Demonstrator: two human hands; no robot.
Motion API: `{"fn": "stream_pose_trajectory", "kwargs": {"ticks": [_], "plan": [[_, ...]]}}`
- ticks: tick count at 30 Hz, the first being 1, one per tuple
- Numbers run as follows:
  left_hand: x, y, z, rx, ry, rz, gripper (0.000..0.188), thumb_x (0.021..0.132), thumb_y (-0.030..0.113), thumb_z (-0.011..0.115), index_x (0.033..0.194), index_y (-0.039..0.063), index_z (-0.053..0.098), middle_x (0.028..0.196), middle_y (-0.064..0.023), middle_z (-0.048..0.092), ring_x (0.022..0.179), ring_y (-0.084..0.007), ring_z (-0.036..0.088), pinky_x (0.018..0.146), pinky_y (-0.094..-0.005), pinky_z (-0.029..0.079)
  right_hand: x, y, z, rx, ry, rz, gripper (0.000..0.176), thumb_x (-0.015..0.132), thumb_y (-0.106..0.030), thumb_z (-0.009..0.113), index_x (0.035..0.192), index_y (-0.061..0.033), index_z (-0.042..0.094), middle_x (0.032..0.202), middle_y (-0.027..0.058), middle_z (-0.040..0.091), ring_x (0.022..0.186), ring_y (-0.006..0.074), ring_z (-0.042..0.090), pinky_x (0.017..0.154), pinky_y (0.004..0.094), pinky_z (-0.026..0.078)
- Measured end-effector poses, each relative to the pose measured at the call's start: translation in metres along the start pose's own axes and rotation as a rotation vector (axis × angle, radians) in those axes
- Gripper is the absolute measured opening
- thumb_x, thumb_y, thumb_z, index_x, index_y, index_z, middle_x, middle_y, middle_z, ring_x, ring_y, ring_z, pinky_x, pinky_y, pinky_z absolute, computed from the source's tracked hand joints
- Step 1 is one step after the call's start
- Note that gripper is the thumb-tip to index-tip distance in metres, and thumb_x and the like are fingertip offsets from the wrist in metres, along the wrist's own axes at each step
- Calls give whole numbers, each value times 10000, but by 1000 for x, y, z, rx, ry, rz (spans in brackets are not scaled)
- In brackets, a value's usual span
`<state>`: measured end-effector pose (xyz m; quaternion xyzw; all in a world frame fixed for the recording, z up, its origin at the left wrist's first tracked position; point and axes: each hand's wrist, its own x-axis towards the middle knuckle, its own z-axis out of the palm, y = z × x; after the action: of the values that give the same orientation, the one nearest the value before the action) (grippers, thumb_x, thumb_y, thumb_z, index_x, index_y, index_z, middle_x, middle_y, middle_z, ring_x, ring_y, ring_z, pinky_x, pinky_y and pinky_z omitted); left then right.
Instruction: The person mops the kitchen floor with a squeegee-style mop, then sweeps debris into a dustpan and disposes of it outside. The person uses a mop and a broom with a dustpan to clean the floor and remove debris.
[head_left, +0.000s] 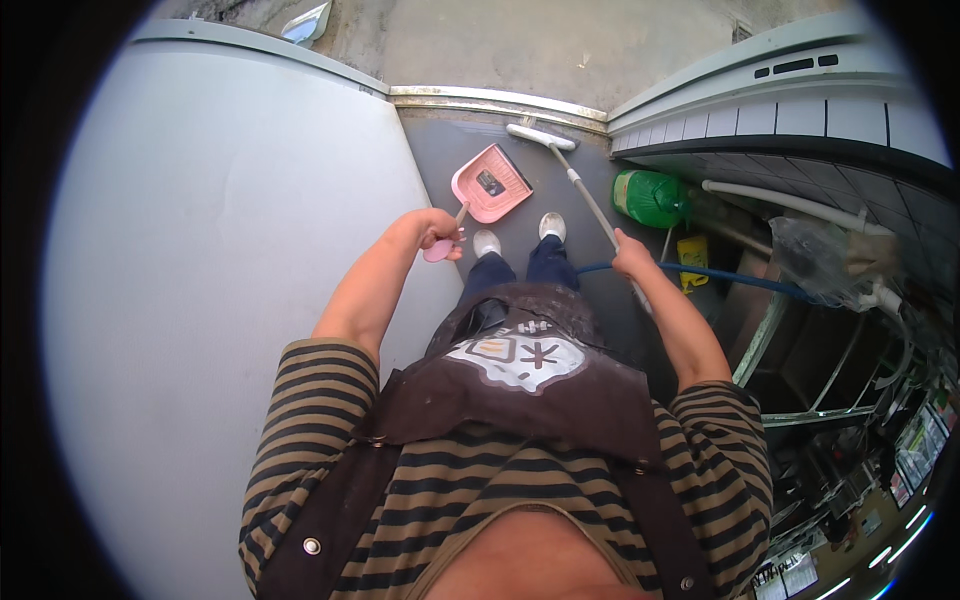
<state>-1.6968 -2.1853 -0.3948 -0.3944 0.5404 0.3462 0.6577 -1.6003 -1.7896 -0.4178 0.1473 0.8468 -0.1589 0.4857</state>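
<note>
My left hand (442, 234) grips the handle of a pink dustpan (504, 180), close to the handle's rounded pink end. The pan is beyond my shoes, with its dark front lip turned to the upper right. A dark label bearing writing sits inside it. My right hand (634, 253) is closed around the pale pole of a broom (592, 201). The broom's white head (541, 137) lies at the doorway, near the sill, with some bristles visible on its far side. Whether the dustpan touches the floor I cannot tell.
A white door panel (225, 225) stands along my left. The metal door sill (499, 103) crosses ahead, with concrete outside. On the right are a green plastic jug (651, 198), a yellow container (692, 262), a blue hose (720, 276), a white pipe (780, 196) and a clear plastic bag (814, 259).
</note>
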Motion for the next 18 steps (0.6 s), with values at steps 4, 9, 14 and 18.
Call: {"fn": "stream_pose_trajectory", "kwargs": {"ticks": [4, 9, 14, 18], "plan": [[0, -23, -38, -234, -185, -35, 142, 948, 86, 485, 1021, -33, 466, 872, -125, 570, 753, -202, 655, 706, -374, 621, -21, 30, -30, 164, 2, -37, 783, 707, 0, 552, 1439, -199, 355, 1170, 208, 596, 1071, 340, 589, 859, 398, 483], [3, -48, -48, -528, -300, 20, 127, 955, 123, 490, 957, -4, 493, 730, -60, 551, 552, -94, 551, 491, -252, 535, -10, -3, -18, -58, 101, 25, 831, 737, -12, 566, 1476, -236, 258, 1160, 212, 602, 1054, 351, 600, 872, 407, 489], [-1, -48, -28, -698, -297, -44, 133, 967, 117, 418, 914, 2, 459, 692, -38, 503, 478, -74, 451, 382, -211, 393, -16, -57, -4, -112, -70, -19, 840, 738, -10, 587, 1478, -205, 241, 1098, 217, 629, 986, 349, 636, 815, 431, 517], [-6, -27, -24, -607, -252, -34, 130, 964, 101, 391, 898, -4, 431, 660, -25, 473, 472, -78, 445, 387, -217, 393, -52, -31, -44, 319, -227, -1, 819, 734, 24, 568, 1470, -201, 286, 991, 186, 652, 624, 257, 647, 547, 389, 524]]}}
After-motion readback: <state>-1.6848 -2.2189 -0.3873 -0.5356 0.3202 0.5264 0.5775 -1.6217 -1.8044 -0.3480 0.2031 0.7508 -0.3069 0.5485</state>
